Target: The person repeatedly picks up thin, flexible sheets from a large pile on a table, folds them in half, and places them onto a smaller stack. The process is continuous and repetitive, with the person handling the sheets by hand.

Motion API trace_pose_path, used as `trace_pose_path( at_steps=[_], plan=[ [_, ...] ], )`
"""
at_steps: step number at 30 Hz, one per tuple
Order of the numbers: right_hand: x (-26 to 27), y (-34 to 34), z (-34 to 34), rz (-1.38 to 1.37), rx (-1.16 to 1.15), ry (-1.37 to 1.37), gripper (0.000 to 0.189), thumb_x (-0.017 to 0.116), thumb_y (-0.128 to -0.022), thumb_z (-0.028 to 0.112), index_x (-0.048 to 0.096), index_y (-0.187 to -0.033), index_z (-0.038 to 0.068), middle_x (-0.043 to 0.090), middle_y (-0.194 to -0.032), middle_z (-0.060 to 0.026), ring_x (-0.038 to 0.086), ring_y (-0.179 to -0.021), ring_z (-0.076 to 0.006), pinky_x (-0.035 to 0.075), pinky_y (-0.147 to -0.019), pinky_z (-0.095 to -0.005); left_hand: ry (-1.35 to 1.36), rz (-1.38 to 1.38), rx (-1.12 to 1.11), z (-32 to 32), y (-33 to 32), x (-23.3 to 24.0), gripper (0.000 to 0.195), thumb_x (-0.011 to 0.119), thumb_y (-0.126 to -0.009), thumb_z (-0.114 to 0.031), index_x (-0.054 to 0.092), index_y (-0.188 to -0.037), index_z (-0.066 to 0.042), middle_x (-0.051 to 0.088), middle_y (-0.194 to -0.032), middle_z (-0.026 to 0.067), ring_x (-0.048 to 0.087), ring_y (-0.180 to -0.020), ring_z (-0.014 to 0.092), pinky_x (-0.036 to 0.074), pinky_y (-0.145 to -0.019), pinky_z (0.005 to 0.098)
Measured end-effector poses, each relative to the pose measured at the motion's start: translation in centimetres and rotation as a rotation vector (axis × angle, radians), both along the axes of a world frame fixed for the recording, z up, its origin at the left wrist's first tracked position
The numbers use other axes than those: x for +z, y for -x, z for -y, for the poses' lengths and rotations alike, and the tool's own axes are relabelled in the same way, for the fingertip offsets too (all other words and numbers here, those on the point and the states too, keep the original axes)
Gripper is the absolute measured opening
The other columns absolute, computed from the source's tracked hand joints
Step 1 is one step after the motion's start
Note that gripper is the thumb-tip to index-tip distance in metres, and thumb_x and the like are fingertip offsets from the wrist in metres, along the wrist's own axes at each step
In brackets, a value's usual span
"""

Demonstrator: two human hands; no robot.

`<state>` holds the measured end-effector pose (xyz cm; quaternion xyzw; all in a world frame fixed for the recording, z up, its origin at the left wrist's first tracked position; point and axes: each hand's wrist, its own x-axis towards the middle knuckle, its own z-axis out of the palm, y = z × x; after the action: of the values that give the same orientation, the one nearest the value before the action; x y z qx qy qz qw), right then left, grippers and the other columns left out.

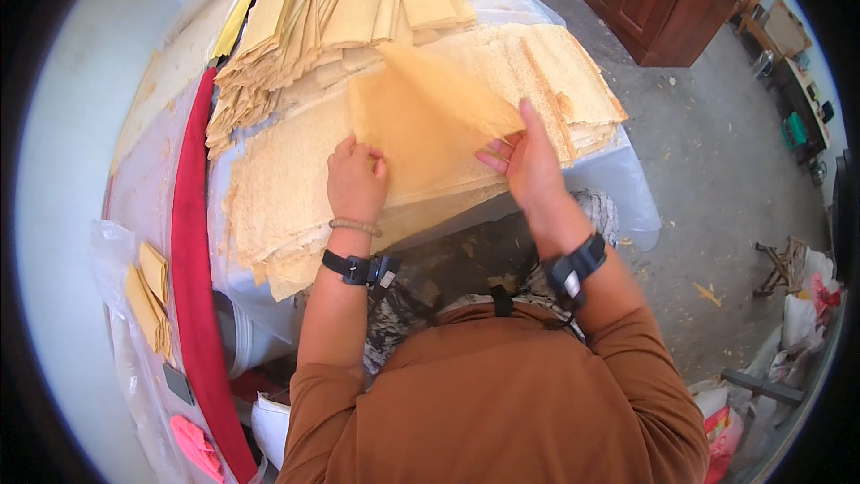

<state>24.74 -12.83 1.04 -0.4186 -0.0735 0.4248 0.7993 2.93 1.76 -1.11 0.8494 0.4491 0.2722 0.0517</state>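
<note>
Between my hands is a thin, yellowish sheet (423, 114), its far right part folded over toward the right. My left hand (358, 175) pinches the sheet's near left edge between thumb and fingers. At its right corner, my right hand (521, 158) has the sheet at the fingers, with the thumb raised. Under it lies a wide stack of large, pale sheets with ragged edges (282, 181). More rough-edged sheets (591, 94) are piled at the right. Folded yellowish sheets (356, 10) lie in overlapping bundles at the far side of the table.
Plastic film (621, 181) covers the table and hangs over its edge. A red padded strip (191, 215) runs along the left, with several folded sheets (144, 302), a phone-like object (178, 383) and a pink cloth (195, 447) beyond. A wooden cabinet (658, 7) stands far right.
</note>
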Motion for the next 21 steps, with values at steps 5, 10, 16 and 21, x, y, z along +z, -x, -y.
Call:
trace_pose_path(
  at_steps=[5,10,16,21],
  plan=[
    [3.2,-2.3,-1.2,0.156,0.063,0.052,0.039,0.066,-0.106,0.026,0.067,-0.134,-0.001,0.075,-0.118,-0.0072,0.073,-0.102,-0.0169,0.059,-0.083,-0.0298,-0.057,0.035,-0.028,-0.2,0.4,-0.3,0.04,0.076,-0.085,-0.012,0.07,-0.124,-0.01,0.063,-0.137,0.0202,0.06,-0.123,0.039,0.051,-0.105,0.0455],
    [3.1,0.3,0.2,1.041,-0.162,0.066,0.02,0.067,-0.104,0.011,0.076,-0.117,-0.002,0.079,-0.105,-0.0117,0.075,-0.096,-0.0144,0.059,-0.079,-0.0308,0.082,0.055,0.069,-0.4,0.3,0.2,0.07,0.076,-0.085,-0.015,0.052,-0.15,-0.006,0.065,-0.131,0.0197,0.06,-0.12,0.038,0.051,-0.104,0.0447],
    [3.0,1.0,0.0,1.447,-0.135,-0.215,0.02,0.072,-0.098,0.004,0.077,-0.117,-0.001,0.08,-0.102,-0.0165,0.076,-0.088,-0.0154,0.059,-0.073,-0.0311,0.1,-0.035,0.101,-0.1,-0.5,1.0,0.072,0.075,-0.085,-0.016,0.05,-0.152,-0.007,0.066,-0.129,0.0206,0.06,-0.121,0.038,0.051,-0.104,0.045],
    [0.9,1.0,1.5,1.109,-0.316,0.077,0.046,0.077,-0.091,0.004,0.068,-0.135,0.003,0.079,-0.102,-0.0178,0.077,-0.087,-0.028,0.06,-0.074,-0.0342,0.21,0.055,0.115,-0.5,-0.4,1.6,0.075,0.076,-0.082,-0.015,0.05,-0.152,-0.007,0.064,-0.124,0.0195,0.062,-0.115,0.038,0.054,-0.098,0.046]
  ],
)
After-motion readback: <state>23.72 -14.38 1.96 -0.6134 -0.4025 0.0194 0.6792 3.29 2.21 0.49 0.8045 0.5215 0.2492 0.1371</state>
